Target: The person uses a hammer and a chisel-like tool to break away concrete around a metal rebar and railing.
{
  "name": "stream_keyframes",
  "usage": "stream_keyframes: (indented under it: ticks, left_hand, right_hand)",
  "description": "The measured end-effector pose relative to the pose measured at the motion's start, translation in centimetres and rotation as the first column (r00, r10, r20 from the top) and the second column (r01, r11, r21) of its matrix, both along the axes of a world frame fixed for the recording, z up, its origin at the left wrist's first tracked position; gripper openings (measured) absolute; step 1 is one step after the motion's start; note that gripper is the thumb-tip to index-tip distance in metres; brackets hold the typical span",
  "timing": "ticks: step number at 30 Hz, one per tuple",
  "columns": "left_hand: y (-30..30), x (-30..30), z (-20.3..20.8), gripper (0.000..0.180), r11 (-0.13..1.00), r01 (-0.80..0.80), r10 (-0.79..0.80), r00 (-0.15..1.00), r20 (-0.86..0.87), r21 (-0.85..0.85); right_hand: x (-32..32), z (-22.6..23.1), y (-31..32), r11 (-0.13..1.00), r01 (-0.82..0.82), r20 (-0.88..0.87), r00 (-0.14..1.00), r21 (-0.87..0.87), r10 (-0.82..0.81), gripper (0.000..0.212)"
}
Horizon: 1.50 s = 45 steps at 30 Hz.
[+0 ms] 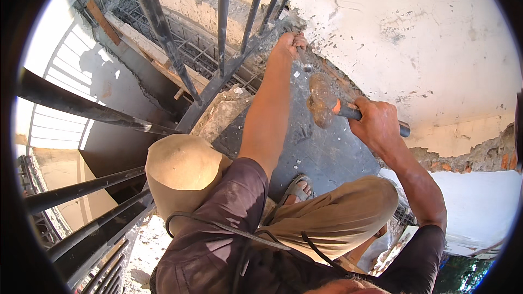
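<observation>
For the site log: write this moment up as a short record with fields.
Left hand: the left hand grips a thin metal chisel, tip at the chipped wall base
Right hand: the right hand holds a dusty orange-necked club hammer, its head apart from the chisel
Posture: crouched, one sandalled foot on the grey slab
Surroundings: dark metal railing bars; cracked white plaster wall

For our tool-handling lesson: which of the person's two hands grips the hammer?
The right hand, closed around the hammer by its dark handle. The left hand instead holds a thin chisel against the broken wall edge.
</observation>
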State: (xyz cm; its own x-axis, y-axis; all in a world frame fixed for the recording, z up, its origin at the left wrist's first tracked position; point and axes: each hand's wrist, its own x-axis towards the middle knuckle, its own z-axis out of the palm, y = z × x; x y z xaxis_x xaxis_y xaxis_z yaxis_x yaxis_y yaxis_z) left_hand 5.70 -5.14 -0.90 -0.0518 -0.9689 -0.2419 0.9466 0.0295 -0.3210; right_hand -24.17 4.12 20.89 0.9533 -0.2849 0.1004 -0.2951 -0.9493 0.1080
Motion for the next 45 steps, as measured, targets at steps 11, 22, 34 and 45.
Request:
stream_keyframes:
  ticks: [11,22,34,45]
  left_hand:
    - [2.0,-3.9,2.1,0.034,0.994,-0.112,0.105,0.918,0.382,-0.005]
    - [1.6,-4.1,0.1,0.033,0.994,-0.031,0.048,0.985,0.165,-0.104]
    - [2.2,-1.9,-3.5,0.035,0.963,0.037,-0.041,0.999,-0.009,-0.266]
    - [2.2,-1.5,-3.8,0.038,0.968,0.031,-0.044,0.998,-0.045,-0.250]
  right_hand:
    - [-2.0,-1.5,2.0,0.938,-0.176,-0.072,0.976,0.298,0.205,0.031]
    - [1.0,1.0,2.4,0.883,-0.407,0.150,0.913,0.235,0.380,0.028]
    - [1.5,-0.8,0.9,0.943,-0.282,-0.087,0.950,0.179,0.300,0.018]
    - [1.7,-0.8,1.0,0.960,-0.225,-0.083,0.967,0.164,0.241,0.018]
